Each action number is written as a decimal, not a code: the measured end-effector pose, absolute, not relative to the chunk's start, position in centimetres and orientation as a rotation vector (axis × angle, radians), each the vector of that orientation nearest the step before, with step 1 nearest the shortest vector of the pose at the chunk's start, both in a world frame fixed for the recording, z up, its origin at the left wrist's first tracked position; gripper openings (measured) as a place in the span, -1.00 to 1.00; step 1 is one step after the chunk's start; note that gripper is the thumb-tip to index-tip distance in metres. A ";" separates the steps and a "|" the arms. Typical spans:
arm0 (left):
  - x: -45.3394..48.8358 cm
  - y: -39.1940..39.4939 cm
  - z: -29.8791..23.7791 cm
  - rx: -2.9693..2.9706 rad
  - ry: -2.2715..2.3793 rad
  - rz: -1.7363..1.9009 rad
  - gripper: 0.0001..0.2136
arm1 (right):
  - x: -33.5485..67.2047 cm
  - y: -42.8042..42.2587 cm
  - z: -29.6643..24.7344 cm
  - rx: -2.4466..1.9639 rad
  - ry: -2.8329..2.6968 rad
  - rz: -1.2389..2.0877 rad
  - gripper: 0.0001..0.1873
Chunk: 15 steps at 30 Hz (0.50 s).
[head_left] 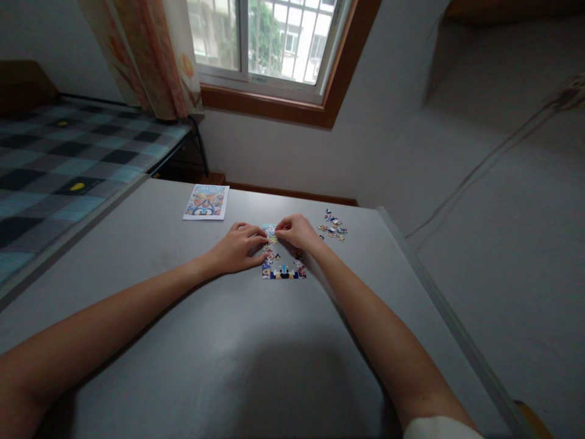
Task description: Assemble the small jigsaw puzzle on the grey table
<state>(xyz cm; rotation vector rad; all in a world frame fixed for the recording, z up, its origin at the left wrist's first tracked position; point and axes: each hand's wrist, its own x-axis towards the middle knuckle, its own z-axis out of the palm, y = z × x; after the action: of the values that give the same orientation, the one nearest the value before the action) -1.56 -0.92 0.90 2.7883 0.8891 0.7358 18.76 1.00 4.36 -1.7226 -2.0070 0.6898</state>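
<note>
A partly assembled jigsaw puzzle [284,275] lies flat on the grey table, its border joined along the bottom and left and its middle mostly bare. My left hand [240,247] rests palm down at the puzzle's left edge, fingers spread and fingertips touching the pieces there. Over the top of the puzzle is my right hand [295,231], thumb and fingers pinched together near the upper border. Whatever sits in that pinch is too small to make out. The right hand hides part of the puzzle's upper right.
Several loose puzzle pieces [333,230] lie heaped right of the puzzle. A printed picture sheet [205,202] sits at the back left of the table [183,341]. Beyond stand a bed with a checked cover [91,146], a curtain [150,61] and a barred window [274,42].
</note>
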 end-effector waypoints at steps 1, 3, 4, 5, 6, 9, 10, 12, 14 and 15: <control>-1.6 -0.9 0.9 2.791 0.893 0.732 -0.70 | 18.7 1.0 4.3 -1.723 -2.021 0.667 -0.87; -1.5 -1.0 1.0 2.802 0.899 0.722 -0.70 | 18.7 0.9 4.3 -1.733 -2.045 0.613 -0.87; -1.5 -1.0 1.0 2.808 0.898 0.718 -0.70 | 18.7 0.9 4.2 -1.738 -2.057 0.591 -0.86; -1.5 -1.0 1.0 2.813 0.894 0.714 -0.70 | 18.6 0.9 4.2 -1.744 -2.069 0.573 -0.86; -1.4 -1.0 1.0 2.816 0.886 0.707 -0.70 | 18.6 0.8 4.2 -1.752 -2.081 0.557 -0.86; -1.4 -0.9 1.0 2.821 0.855 0.690 -0.70 | 18.6 0.5 4.2 -1.789 -2.113 0.506 -0.86; -1.4 -0.8 1.0 2.821 0.848 0.684 -0.70 | 18.6 0.5 4.2 -1.806 -2.122 0.487 -0.86; -1.4 -0.8 0.9 2.817 0.840 0.683 -0.71 | 18.5 0.3 4.3 -1.830 -2.138 0.456 -0.86; -1.4 -0.7 0.9 2.812 0.841 0.688 -0.71 | 18.6 0.3 4.5 -1.839 -2.149 0.431 -0.85; -1.4 -0.7 0.9 2.809 0.842 0.689 -0.71 | 18.7 0.3 4.6 -1.838 -2.152 0.424 -0.85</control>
<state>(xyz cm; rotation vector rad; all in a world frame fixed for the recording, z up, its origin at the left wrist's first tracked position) -1.44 -0.70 0.89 2.8093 0.8422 0.6889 18.65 0.29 4.59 -1.8376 -2.1523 0.4241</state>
